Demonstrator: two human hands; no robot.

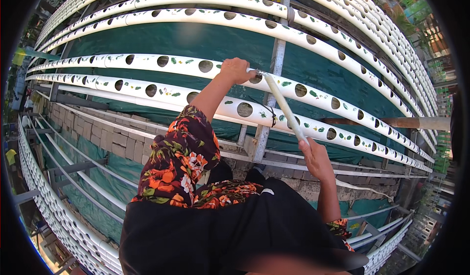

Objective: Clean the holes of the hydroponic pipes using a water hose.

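Note:
My left hand [235, 70] is clasped over a white plastic pipe [279, 84] with round holes along its top; its fingertips are hidden. Just right of that hand is a hole [256, 77] in the pipe, with water splashing at its rim. My right hand [316, 157] grips a pale flexible hose [284, 104], whose far end points at this hole. Green marks, perhaps bits of leaf or algae, dot the pipe. Nearer to me runs a second holed pipe [216, 104], which the hose crosses above. A dark tie [273, 116] wraps around this nearer pipe.
More holed pipes [205, 16] run across beyond my hands. A metal support [279, 54] passes beneath them over green sheeting [165, 36]. A brownish pipe [411, 122] juts in from the right. Grey block edging [121, 143] lies below, and another pipe rack [66, 223] curves around behind me.

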